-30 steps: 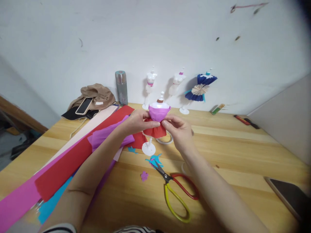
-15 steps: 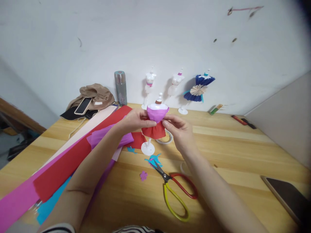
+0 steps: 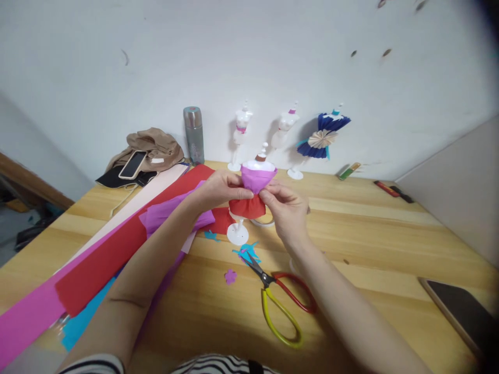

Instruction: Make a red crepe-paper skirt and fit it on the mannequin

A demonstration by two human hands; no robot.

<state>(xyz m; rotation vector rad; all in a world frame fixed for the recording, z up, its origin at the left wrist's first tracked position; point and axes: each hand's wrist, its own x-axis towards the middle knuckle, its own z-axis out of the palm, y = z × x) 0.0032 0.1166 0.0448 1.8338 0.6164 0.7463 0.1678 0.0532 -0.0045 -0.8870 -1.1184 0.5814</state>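
Observation:
A small white dress form (image 3: 258, 165) on a round base wears a purple crepe paper bodice (image 3: 258, 178) and a red paper skirt (image 3: 249, 206). My left hand (image 3: 224, 189) pinches its waist from the left, thumb across the front. From the other side my right hand (image 3: 286, 205) grips the same waist between thumb and fingers. The form leans slightly to the right. Below it lie blue paper scraps (image 3: 248, 253), a purple paper flower (image 3: 230, 276) and scissors (image 3: 267, 280) with one red and one yellow handle. A roll of tape (image 3: 263, 223) is partly hidden behind the skirt and right hand.
Along the wall stand a thermos (image 3: 194, 136), two white dress forms (image 3: 242, 124) and one in a blue paper dress (image 3: 323, 137). Red and purple paper strips (image 3: 105, 259) cover the left side. A phone (image 3: 132, 165) lies by brown cloth (image 3: 156, 148); a dark tablet-like device (image 3: 460, 317) sits at right.
The dress form has tipped a little further to the right at the top, with both hands still on its waist. The camera view has shifted slightly.

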